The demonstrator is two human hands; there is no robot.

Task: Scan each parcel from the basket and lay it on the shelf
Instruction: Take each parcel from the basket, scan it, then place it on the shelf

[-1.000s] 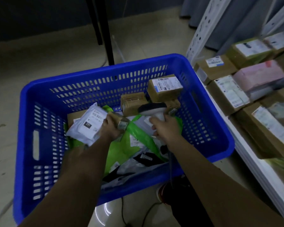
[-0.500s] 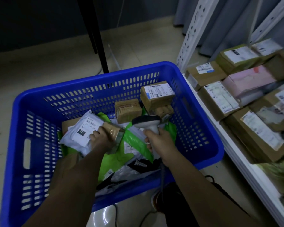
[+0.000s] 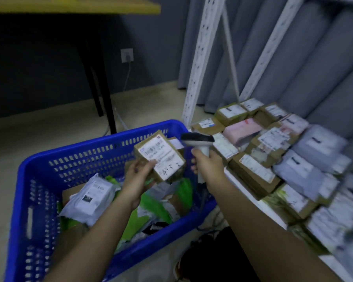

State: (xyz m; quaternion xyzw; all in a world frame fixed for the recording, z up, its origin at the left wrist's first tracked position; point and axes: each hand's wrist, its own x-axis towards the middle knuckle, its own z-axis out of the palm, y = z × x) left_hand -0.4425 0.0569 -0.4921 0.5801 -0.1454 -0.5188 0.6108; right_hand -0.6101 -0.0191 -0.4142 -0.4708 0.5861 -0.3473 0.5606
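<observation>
My left hand (image 3: pixel 138 176) grips a small brown cardboard parcel (image 3: pixel 161 157) with a white label, lifted above the blue plastic basket (image 3: pixel 39 180). Beside it, my right hand (image 3: pixel 207 165) holds a white handheld scanner (image 3: pixel 200 142) by its handle, its dark head level with the parcel's top. Inside the basket lie a white bag parcel (image 3: pixel 90 198), green bags (image 3: pixel 147 208) and other packets. The white shelf (image 3: pixel 259 204) to the right carries several brown boxes (image 3: pixel 255 174), a pink parcel (image 3: pixel 243 130) and grey bags (image 3: pixel 302 169).
White perforated shelf uprights (image 3: pixel 198 64) rise behind the basket in front of grey curtains. A black table leg (image 3: pixel 102 84) under a yellow tabletop stands on the beige floor at the back. A wall socket (image 3: pixel 127 55) with a cable is on the dark wall.
My left hand has lifted a brown box out of the basket. My right hand has raised the scanner beside it. The view has tilted upward.
</observation>
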